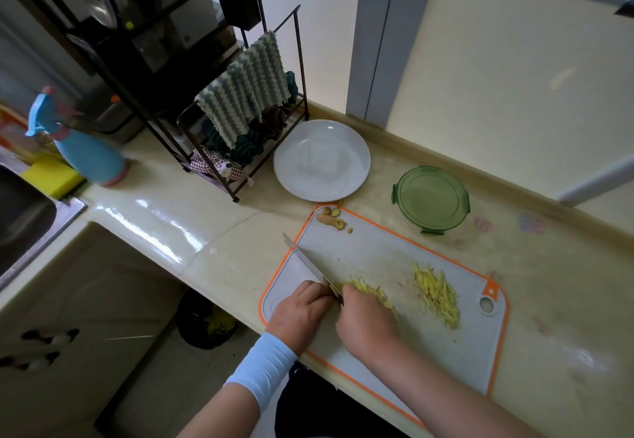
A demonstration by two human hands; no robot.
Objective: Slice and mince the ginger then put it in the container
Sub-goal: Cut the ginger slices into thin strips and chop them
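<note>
Ginger [368, 292] strips bunched under right hand [368, 322]; left hand [302, 310] gripped knife [310, 266]. Blade sat beside right fingertips — slip risked a cut.

Ginger strips [437, 295] lie on the board [377, 252], container [431, 199] behind it.

Light: soft daylight | Glare: white shine on the counter [161, 228] | Blur: a bit fuzzy all over | Edges: bent, dark at left
</note>
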